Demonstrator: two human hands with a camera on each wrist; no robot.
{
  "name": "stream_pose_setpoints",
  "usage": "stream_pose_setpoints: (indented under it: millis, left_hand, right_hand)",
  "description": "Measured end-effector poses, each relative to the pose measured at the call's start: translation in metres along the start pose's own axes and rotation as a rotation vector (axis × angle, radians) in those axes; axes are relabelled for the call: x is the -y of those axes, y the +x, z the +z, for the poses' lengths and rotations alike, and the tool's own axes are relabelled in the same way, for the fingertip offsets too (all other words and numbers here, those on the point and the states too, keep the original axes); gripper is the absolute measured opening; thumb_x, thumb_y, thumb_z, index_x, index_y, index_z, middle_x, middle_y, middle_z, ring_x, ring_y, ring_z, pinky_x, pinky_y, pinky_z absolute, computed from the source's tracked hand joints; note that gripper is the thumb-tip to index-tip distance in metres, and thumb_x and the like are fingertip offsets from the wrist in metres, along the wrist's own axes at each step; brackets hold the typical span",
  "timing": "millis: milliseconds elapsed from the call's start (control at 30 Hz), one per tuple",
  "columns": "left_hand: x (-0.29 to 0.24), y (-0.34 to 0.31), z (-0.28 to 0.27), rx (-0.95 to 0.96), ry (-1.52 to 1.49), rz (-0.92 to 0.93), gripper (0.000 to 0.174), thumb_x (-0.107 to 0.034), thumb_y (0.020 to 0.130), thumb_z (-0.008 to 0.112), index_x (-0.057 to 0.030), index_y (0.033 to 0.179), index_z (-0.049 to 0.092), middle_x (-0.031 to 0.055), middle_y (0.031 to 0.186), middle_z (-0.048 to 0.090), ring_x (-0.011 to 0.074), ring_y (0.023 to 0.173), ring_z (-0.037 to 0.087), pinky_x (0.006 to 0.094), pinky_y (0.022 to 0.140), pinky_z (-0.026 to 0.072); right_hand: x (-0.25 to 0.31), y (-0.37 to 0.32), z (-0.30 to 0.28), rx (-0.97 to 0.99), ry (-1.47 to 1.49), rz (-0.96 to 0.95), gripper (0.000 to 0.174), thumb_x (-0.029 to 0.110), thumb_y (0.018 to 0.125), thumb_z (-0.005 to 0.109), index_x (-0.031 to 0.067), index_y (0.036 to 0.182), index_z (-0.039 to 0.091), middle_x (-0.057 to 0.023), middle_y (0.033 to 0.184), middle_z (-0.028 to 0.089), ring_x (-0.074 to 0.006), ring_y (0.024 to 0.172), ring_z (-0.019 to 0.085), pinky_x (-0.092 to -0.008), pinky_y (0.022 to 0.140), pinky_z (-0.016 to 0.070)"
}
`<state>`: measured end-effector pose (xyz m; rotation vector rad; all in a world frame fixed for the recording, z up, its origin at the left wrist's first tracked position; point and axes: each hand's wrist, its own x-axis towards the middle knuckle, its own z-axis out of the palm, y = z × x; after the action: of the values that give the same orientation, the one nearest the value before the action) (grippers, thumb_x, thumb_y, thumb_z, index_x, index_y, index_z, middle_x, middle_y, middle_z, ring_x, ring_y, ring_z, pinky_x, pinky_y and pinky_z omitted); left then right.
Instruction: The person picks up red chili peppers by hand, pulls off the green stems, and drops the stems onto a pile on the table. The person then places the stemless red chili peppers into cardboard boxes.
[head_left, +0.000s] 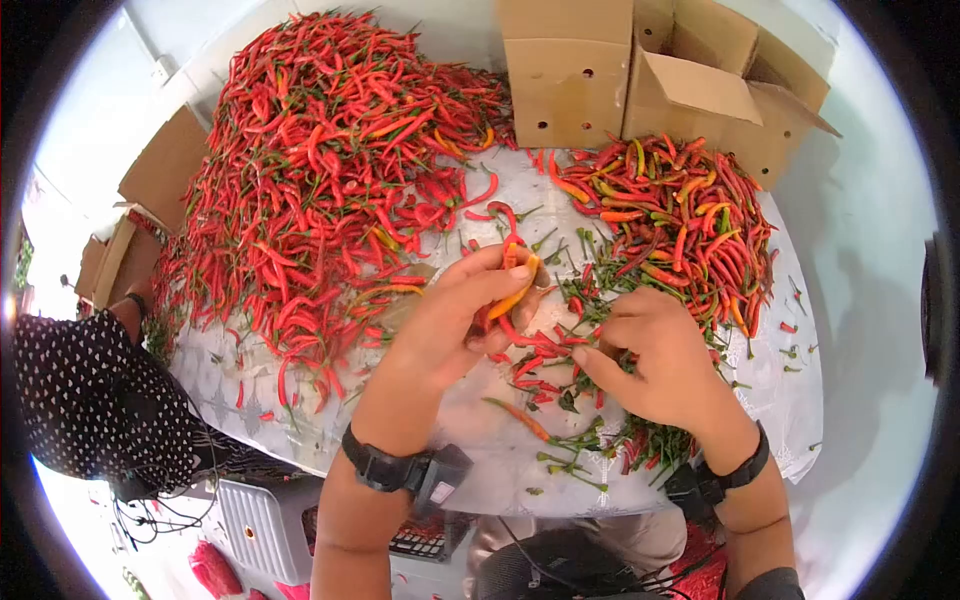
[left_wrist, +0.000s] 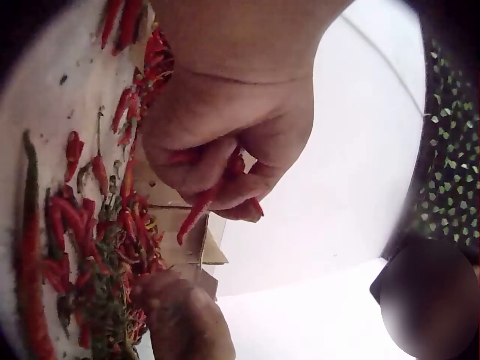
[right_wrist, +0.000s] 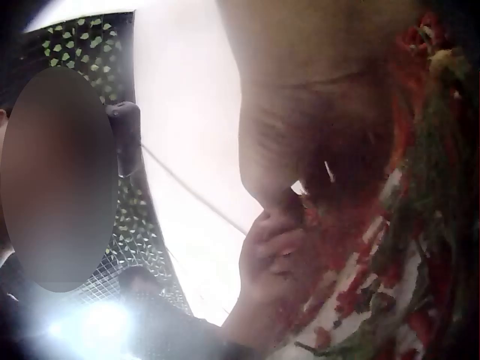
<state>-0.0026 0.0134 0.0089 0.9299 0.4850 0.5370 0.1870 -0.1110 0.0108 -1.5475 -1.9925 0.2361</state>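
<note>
My left hand (head_left: 440, 315) grips several chili peppers over the middle of the table. An orange chili (head_left: 512, 297) stands out between its thumb and fingers. In the left wrist view, a red chili (left_wrist: 196, 215) pokes out below the curled fingers of that hand. My right hand (head_left: 655, 355) is just to the right, over a heap of green chili stems (head_left: 655, 440). Its thumb stands apart from the loosely bent fingers, and nothing shows between them. Short red chilies (head_left: 535, 370) lie between the two hands. The right wrist view is blurred around the right hand (right_wrist: 322, 142).
A tall heap of red chilies (head_left: 320, 150) fills the table's left side. A smaller mixed red and orange pile (head_left: 690, 220) lies at the right, before cardboard boxes (head_left: 565, 80). Another person's dotted sleeve (head_left: 80, 400) is at the far left. A grey crate (head_left: 265, 530) stands below the table edge.
</note>
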Motion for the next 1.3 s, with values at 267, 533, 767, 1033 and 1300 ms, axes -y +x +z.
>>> stream_pose_setpoints:
  millis: [267,533,767,1033,1300]
  left_hand:
    - [0.0,0.0,0.002,-0.067,0.081,0.039,0.014,-0.012,0.087,0.062,-0.0059,0.099,0.057,-0.0004,0.068,0.053,0.0019,0.051,0.042,0.0164,0.037,0.0228]
    - [-0.001,0.004,-0.006,-0.188,0.087,0.126,0.009,-0.015,0.09,0.061,-0.0066,0.092,0.058,-0.0028,0.063,0.051,0.001,0.042,0.036,0.0163,0.036,0.0218]
    - [0.002,0.007,-0.007,-0.207,0.132,0.073,0.01,-0.015,0.088,0.065,-0.0073,0.092,0.058,-0.0029,0.062,0.05,0.0017,0.042,0.034,0.017,0.036,0.0216]
    - [0.004,0.008,-0.007,-0.219,0.137,0.065,0.011,-0.015,0.088,0.065,-0.0074,0.092,0.057,-0.0021,0.062,0.05,0.0021,0.041,0.033,0.0184,0.036,0.02]
    - [0.003,0.005,0.0,-0.186,0.306,-0.056,0.015,-0.018,0.09,0.064,-0.0067,0.097,0.059,-0.0034,0.069,0.054,0.0023,0.053,0.045,0.0173,0.042,0.0294]
  right_hand:
    - [0.003,0.01,0.042,-0.044,-0.237,-0.03,0.019,0.018,0.067,0.071,0.0047,0.076,0.062,-0.0097,0.085,0.056,-0.029,0.09,0.054,-0.0411,0.08,0.0445]
    - [0.003,0.004,0.029,0.031,-0.253,0.019,0.021,0.009,0.071,0.07,0.0054,0.089,0.059,-0.0111,0.087,0.057,-0.0296,0.089,0.054,-0.0403,0.076,0.0427]
    - [0.009,0.005,0.036,-0.17,-0.229,-0.018,0.022,0.009,0.066,0.067,0.0056,0.085,0.058,-0.0096,0.086,0.056,-0.0295,0.088,0.053,-0.0405,0.076,0.0425]
    - [0.01,0.002,0.032,-0.091,-0.163,-0.039,0.016,0.014,0.075,0.066,0.0058,0.085,0.056,-0.0111,0.081,0.055,-0.0315,0.08,0.055,-0.0422,0.072,0.0446]
    - [0.022,-0.009,0.031,-0.12,0.139,-0.124,0.02,0.016,0.074,0.069,0.0077,0.086,0.055,-0.0108,0.077,0.055,-0.0323,0.072,0.058,-0.0419,0.062,0.0466]
